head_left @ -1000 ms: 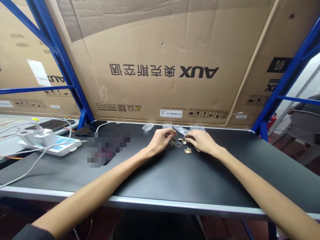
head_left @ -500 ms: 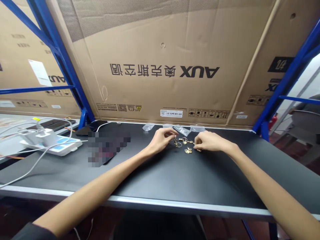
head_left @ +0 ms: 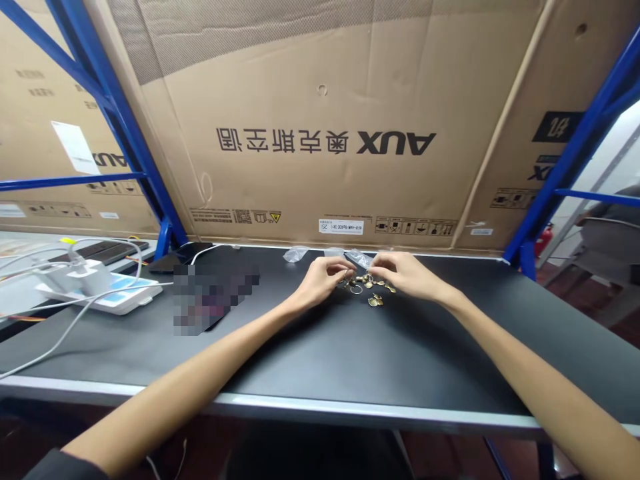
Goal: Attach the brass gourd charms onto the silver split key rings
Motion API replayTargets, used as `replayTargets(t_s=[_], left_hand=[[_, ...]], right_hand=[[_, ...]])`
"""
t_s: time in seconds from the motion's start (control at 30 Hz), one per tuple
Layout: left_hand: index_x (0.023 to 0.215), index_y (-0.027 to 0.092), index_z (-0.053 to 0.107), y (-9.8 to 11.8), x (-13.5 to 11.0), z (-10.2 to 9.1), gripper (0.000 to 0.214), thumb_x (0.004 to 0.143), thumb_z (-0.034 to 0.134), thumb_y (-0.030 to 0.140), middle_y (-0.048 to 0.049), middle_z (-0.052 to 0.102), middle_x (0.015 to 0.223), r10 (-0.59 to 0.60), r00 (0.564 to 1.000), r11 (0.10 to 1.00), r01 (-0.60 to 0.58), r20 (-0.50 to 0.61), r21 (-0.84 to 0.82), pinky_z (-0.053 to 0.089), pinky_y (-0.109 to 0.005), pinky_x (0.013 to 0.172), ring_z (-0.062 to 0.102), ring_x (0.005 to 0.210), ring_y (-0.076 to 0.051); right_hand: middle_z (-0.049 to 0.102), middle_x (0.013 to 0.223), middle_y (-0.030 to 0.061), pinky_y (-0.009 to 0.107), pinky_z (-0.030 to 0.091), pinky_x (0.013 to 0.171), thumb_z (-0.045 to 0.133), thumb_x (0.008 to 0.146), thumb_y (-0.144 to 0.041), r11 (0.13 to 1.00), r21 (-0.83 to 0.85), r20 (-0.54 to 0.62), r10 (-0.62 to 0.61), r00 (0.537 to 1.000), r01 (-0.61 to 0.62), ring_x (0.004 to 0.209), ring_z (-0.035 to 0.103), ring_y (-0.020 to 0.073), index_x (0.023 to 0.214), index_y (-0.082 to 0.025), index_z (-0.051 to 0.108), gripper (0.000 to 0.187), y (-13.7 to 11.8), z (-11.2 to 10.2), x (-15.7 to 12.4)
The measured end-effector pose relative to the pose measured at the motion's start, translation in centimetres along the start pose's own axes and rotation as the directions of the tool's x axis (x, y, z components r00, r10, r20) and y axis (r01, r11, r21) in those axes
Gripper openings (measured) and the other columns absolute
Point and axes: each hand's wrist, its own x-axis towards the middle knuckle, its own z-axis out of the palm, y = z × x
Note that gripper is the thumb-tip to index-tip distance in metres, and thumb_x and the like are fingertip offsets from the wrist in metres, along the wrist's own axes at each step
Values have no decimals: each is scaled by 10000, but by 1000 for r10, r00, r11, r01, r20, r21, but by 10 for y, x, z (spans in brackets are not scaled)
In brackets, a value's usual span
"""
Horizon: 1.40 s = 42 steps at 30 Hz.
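My left hand (head_left: 324, 279) is closed in a pinch on a small gold-coloured metal trinket with a thin ring (head_left: 356, 290) hanging at its side. Just to the right, my right hand (head_left: 407, 275) has its thumb and fingertips together at the edge of the small pile of gold-coloured trinkets (head_left: 369, 285); what lies between those fingertips is too small to make out. Nearer to me, another group of gold trinkets (head_left: 375, 302) rests on the black tabletop, apart from both hands. Exact shapes of the pieces are hard to read.
Clear plastic bags (head_left: 296, 254) lie along the table's back edge, some behind my hands. A large cardboard panel (head_left: 320, 180) stands behind, between blue metal posts (head_left: 163, 233). On the left are a white power strip (head_left: 125, 293), cables and a blurred-out dark object (head_left: 215, 300).
My right hand has moved left and slightly up, from the right side of the pile to its back edge. My left hand stays at about the same place with its trinket.
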Motion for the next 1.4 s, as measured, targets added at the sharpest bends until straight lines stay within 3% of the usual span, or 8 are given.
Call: replayTargets(t_s=[0.4,0.57,0.73,0.97,1.07,1.23,1.4], left_hand=[[911,131,773,5,-1,0,205,853,695,311,-87,779,913,-1,1000,999,2,-4,33,566,-313,805,719,850,-210],[894,155,794,1,1,-5,207,858,668,315,-74,786,888,6,999,982,2,-40,187,549,-312,772,708,821,-211],[766,162,787,-3,6,-13,255,809,713,403,-57,763,765,-73,995,953,90,-67,290,505,-289,671,668,726,-196],[741,133,748,4,3,-12,290,750,748,422,-26,652,618,-323,946,944,322,-1,69,398,-269,551,532,582,-137],[716,140,736,9,1,-10,266,726,763,405,-14,612,595,-358,934,934,358,19,-14,381,-263,540,520,587,-133],[766,139,746,13,-1,-9,191,743,746,329,-59,706,790,-428,899,882,438,91,-172,390,-247,544,559,626,-116],[796,125,753,13,-1,-9,162,765,738,284,-50,700,796,-438,888,845,460,141,-272,336,-226,508,494,591,-85]], right_hand=[[717,904,40,302,517,748,538,959,-419,978,209,17,18,1000,-22,809,655,179,941,-186,680,273,-7,13,-1],[742,918,55,303,537,770,557,952,-421,957,287,10,51,999,-51,860,700,193,928,-188,671,260,-8,11,-1],[756,921,58,293,530,748,557,946,-419,961,261,-15,93,996,-85,855,705,193,921,-189,668,256,-9,9,0],[739,913,50,305,487,776,542,945,-414,992,125,-32,24,999,-20,830,653,188,896,-180,696,285,-11,9,-1],[750,933,53,329,489,820,536,945,-411,995,96,-20,28,999,-26,863,658,206,903,-189,712,286,-14,11,-1],[764,1043,59,351,489,888,562,932,-358,996,79,-6,38,999,-38,970,677,230,948,-200,744,241,-13,14,-2],[756,1109,46,350,501,900,581,924,-331,994,105,0,37,999,-36,1030,675,226,981,-226,748,205,-9,19,-1]])
